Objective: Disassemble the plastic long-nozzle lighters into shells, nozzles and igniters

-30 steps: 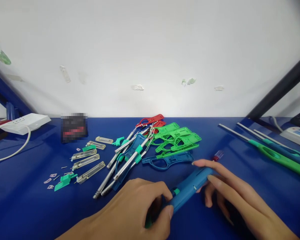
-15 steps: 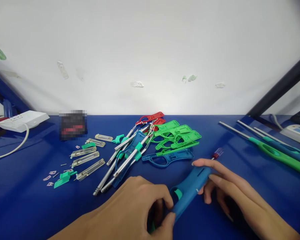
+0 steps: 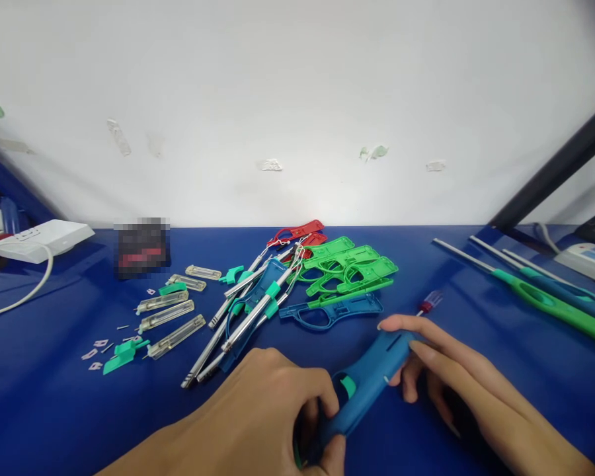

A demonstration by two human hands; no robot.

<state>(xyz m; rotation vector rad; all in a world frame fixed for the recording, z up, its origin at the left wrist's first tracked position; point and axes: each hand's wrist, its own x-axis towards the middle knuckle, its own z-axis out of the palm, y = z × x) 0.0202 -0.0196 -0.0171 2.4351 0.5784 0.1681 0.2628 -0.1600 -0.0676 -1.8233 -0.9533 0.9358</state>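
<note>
A blue lighter handle (image 3: 377, 367) with a teal trigger is held low above the blue table between both hands. My left hand (image 3: 277, 410) pinches its near end, thumb and forefinger closed round it; that end is mostly hidden by the fingers. At the far end, my right hand (image 3: 441, 363) grips the handle between forefinger and thumb, its other fingers curled below. Just beyond the right hand lies a screwdriver (image 3: 431, 302) with a clear and red handle. Nearby rests an open blue shell half (image 3: 334, 312).
Green shell halves (image 3: 350, 261), red shell halves (image 3: 300, 233) and metal tubes (image 3: 252, 320) lie mid-table. Clear fuel tanks (image 3: 176, 336) and small parts (image 3: 121, 356) are on the left. Long lighters (image 3: 550, 301) lie right. A white box (image 3: 44, 239) stands far left.
The whole view shifts slightly, with things on the table appearing a little further left. Both hands keep hold of the blue lighter handle, which has barely moved.
</note>
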